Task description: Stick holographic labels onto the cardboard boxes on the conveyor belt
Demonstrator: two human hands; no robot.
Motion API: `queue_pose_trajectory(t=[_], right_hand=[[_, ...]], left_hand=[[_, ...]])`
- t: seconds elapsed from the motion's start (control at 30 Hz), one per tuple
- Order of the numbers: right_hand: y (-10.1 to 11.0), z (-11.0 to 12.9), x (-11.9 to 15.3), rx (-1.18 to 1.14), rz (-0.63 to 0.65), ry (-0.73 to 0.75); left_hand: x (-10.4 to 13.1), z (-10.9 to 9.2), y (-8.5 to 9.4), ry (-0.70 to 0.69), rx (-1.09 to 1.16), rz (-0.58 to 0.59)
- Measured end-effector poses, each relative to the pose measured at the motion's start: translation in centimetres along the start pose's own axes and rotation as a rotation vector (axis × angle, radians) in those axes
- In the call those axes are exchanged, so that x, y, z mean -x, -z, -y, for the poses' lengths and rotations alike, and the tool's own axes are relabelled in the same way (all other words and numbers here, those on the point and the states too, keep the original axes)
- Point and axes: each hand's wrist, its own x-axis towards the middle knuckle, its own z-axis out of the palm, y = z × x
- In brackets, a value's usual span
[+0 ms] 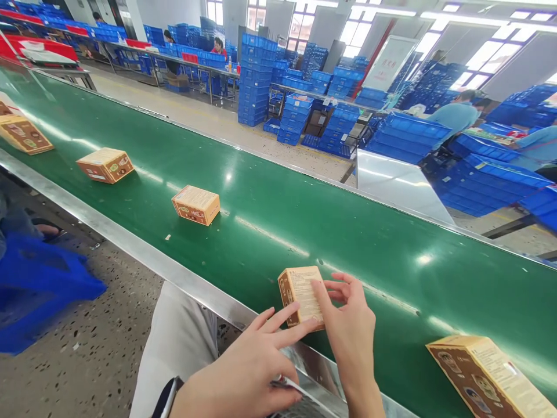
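Note:
A small brown-and-cream carton box (304, 290) lies on the green conveyor belt in front of me, its printed text panel facing up. My right hand (348, 313) is at its right side, thumb on the text panel and fingers curled by the edge. From the lower left, my left hand (256, 363) reaches over, two fingers stretched across the box's near part. Its thumb and curled fingers pinch a thin, pale, shiny sheet (304, 400), mostly hidden below. Right of my hands sits another carton (474, 371) with a small white-and-red patch on top.
Further left on the green belt (270, 197) lie several like cartons, the nearest one (195, 205) apart from my hands. A metal rail (191, 278) edges the belt. A blue crate (43, 290) is at lower left. Across the aisle are stacked blue crates (256, 81) and people.

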Motion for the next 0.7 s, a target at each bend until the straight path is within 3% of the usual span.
queue_pose_trajectory(t=[0.17,0.27,0.33,0.4,0.5,0.57,0.7], right_hand=[[1.5,-1.5,-1.4,0.063,-0.065,0.071],[3.3,-2.6,-1.0,0.129,-0.042,0.189],[4.6,-2.9,-0.1,0.178,0.007,0.359],[5.4,-2.8,1.1,0.205,0.113,0.637],[5.2,-2.3,2.6,0.205,0.282,1.055],[4.6,-2.1,3.2,0.227,0.317,1.179],[3.9,-2.2,3.5,0.287,0.244,1.243]], left_hand=[[0.3,0.8,-0.9,-0.057,0.108,-0.120],[1.3,1.9,-1.5,0.025,0.281,-0.265],[2.0,2.5,-1.8,0.167,0.390,-0.307],[2.5,2.8,-1.7,0.299,0.476,-0.311],[2.6,2.5,-1.2,0.368,0.578,-0.338],[2.3,2.1,-0.8,0.366,0.615,-0.348],[1.9,1.6,-0.5,0.364,0.657,-0.359]])
